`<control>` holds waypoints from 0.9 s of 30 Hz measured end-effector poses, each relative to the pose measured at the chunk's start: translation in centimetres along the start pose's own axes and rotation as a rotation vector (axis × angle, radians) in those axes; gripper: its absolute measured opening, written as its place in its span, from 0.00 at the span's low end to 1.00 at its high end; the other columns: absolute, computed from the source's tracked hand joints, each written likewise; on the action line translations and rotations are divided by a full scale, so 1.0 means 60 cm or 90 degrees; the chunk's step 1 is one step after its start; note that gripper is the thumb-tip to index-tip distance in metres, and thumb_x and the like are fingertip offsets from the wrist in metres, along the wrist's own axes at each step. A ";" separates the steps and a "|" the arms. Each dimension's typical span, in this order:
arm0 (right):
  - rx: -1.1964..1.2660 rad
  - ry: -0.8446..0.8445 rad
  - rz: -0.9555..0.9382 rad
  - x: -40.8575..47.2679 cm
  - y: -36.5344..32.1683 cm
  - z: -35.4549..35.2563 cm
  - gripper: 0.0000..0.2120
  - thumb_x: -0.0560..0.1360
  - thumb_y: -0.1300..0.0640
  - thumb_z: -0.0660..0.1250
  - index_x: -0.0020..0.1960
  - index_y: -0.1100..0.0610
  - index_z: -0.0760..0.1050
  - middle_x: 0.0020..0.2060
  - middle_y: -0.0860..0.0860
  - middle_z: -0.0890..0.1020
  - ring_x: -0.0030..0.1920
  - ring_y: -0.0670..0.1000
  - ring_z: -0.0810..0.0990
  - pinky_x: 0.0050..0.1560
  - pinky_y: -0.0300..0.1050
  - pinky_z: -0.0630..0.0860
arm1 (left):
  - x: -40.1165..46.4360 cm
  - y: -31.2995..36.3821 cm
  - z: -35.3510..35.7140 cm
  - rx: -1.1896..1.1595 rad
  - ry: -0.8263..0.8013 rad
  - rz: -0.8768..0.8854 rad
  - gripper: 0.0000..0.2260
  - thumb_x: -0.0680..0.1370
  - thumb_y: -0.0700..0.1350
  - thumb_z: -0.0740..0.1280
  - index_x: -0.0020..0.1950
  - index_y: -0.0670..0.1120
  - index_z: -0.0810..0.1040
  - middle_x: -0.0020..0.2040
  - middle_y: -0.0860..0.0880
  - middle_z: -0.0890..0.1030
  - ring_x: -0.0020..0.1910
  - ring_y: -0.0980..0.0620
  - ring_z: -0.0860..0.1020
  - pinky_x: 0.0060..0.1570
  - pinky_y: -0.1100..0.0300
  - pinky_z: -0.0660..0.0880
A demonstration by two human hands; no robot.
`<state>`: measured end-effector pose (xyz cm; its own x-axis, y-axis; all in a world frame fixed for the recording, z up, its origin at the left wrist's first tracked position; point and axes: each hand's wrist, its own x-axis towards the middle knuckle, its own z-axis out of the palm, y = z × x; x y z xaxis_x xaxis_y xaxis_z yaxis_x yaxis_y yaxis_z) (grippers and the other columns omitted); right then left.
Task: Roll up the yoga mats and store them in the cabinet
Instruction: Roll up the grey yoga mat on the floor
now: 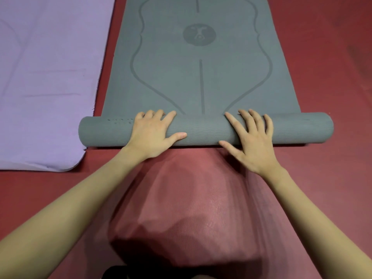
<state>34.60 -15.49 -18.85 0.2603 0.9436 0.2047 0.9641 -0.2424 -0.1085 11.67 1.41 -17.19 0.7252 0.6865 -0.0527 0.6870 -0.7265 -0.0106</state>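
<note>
two bare arms, nothing worn on them

both forearms are uncovered all the way into frame, no sleeves, and the left hand (154,133) and right hand (251,138) show no gloves, rings, watch or bands. nails look short and plain. there's a dark bit of clothing (114,272) at the bottom edge, too cropped to tell more.

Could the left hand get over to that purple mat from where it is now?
Probably yes. The left hand rests on the grey mat's roll, whose left end lies right beside the purple mat, with nothing between them.
</note>
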 end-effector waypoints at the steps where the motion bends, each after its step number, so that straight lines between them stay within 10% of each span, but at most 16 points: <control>1: -0.006 0.000 -0.003 -0.001 0.000 0.004 0.37 0.73 0.29 0.54 0.76 0.47 0.62 0.70 0.57 0.69 0.72 0.61 0.62 0.73 0.62 0.51 | 0.006 -0.002 -0.001 0.002 -0.007 -0.003 0.40 0.70 0.73 0.41 0.70 0.51 0.68 0.58 0.46 0.77 0.57 0.42 0.74 0.56 0.48 0.66; 10: -0.040 -0.082 -0.014 0.080 0.024 0.006 0.51 0.59 0.19 0.53 0.73 0.48 0.66 0.63 0.54 0.75 0.64 0.62 0.71 0.66 0.61 0.59 | 0.004 -0.023 0.008 0.009 0.061 0.021 0.40 0.70 0.75 0.51 0.75 0.54 0.63 0.67 0.41 0.71 0.65 0.40 0.69 0.68 0.39 0.59; 27: -0.004 -0.140 -0.039 -0.058 -0.019 -0.061 0.42 0.63 0.21 0.57 0.67 0.47 0.71 0.53 0.45 0.78 0.52 0.56 0.75 0.56 0.53 0.63 | -0.137 0.007 -0.008 -0.027 0.111 0.085 0.35 0.71 0.72 0.55 0.67 0.49 0.73 0.53 0.41 0.78 0.50 0.40 0.76 0.54 0.46 0.69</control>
<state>32.76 -19.30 -15.90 0.1833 0.9830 -0.0061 0.9783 -0.1831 -0.0968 6.03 -4.53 -16.26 0.8039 0.5818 0.1232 0.5834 -0.8117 0.0266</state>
